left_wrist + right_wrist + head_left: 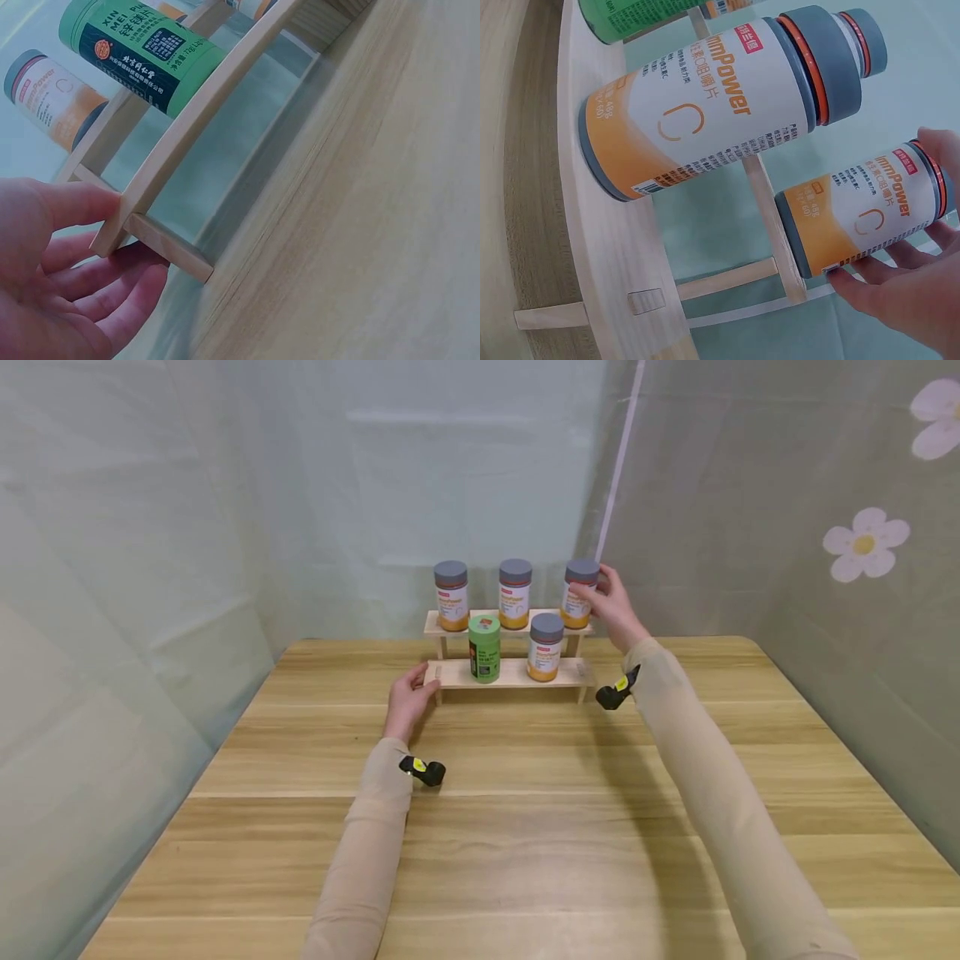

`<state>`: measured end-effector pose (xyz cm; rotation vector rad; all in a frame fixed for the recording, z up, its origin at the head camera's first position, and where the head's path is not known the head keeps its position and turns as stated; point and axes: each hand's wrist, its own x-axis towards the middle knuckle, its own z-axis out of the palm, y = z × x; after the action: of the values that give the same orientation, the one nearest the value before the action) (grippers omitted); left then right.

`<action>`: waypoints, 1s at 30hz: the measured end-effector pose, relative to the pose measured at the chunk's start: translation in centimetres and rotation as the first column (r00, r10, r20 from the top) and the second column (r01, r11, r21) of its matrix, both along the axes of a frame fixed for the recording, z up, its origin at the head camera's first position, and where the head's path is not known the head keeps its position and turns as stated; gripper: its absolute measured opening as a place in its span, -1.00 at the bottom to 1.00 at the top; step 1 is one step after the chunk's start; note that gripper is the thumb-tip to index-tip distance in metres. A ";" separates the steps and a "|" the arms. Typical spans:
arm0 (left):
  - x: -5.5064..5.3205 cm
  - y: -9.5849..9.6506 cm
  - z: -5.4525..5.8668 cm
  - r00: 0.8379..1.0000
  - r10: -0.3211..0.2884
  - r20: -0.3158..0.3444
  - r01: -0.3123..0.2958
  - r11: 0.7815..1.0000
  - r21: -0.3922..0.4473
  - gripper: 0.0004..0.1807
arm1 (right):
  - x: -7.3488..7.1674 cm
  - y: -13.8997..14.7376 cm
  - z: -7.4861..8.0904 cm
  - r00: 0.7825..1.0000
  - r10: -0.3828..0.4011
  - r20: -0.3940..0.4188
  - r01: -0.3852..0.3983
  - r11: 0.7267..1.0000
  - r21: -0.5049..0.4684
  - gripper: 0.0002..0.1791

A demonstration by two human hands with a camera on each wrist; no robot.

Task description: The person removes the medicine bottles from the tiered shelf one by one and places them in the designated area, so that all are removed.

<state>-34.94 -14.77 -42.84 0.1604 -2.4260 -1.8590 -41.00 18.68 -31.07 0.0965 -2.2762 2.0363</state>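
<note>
A two-tier wooden rack [510,673] stands toward the back of the table. My left hand [408,695] holds the left end of its lower shelf; in the left wrist view the thumb is on the board and the fingers curl beneath. At the upper tier's right end, my right hand [613,608] grips a grey-lidded supplement bottle [866,214] with a white and orange label, fingers and thumb around it. Two matching bottles sit left of it, a left one [452,597] and a middle one [515,595]. The lower shelf bears a green bottle [484,652] and another grey-lidded bottle [544,649].
The wood-grain table [525,827] spreads out in front of the rack. Pale curtains [420,468] hang behind and at both sides, with white flowers [866,545] printed on the right one. A small black camera is strapped to each wrist.
</note>
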 end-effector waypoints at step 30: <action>-0.8 -0.2 -0.7 1.000 -0.012 -0.020 0.012 1.000 -0.011 -0.43 | 0.4 0.8 -0.3 0.999 -0.048 -0.001 0.048 0.999 0.019 -0.27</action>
<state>-35.75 -14.94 -43.56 0.1268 -2.4286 -1.8429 -40.61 19.43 -31.33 0.0434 -2.2759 1.9914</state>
